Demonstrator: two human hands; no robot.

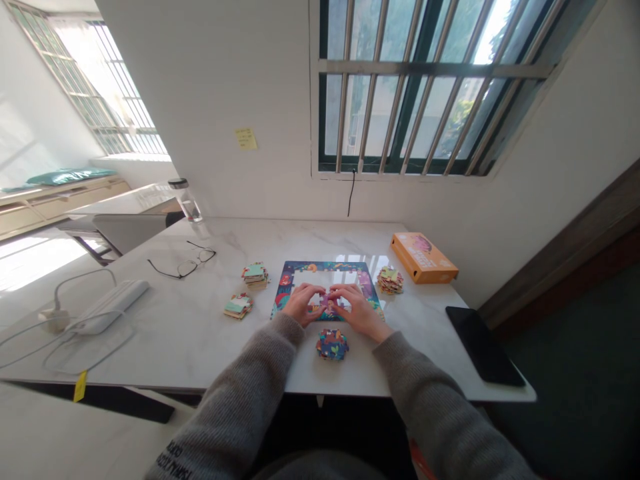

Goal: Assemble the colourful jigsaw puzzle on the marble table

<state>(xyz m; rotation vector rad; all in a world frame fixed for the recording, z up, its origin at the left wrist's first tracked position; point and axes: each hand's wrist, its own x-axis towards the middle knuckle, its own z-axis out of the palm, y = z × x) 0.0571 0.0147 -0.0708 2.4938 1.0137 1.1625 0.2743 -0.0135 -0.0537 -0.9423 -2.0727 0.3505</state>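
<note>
A colourful jigsaw puzzle [367, 283] lies in front of me, with a patterned border around a pale middle. Over its lower part, my left hand [303, 303] and my right hand [357, 310] face each other, fingers curved inward. Between the fingertips are purple-pink puzzle pieces [330, 303], gripped from both sides; how many there are I cannot tell. Close to my wrists sits a stack of dark blue pieces [332, 345]. Two more stacks, one greenish [255, 275] and one pale [238, 306], stand to the left, and another stack [390, 280] is to the right.
An orange box [424, 257] stands at the back right, with a black tablet or phone [484, 345] near the right edge. Glasses [183, 263], a bottle [186, 200] and a white power strip [114, 307] with cables occupy the left. A barred window [400, 93] is ahead.
</note>
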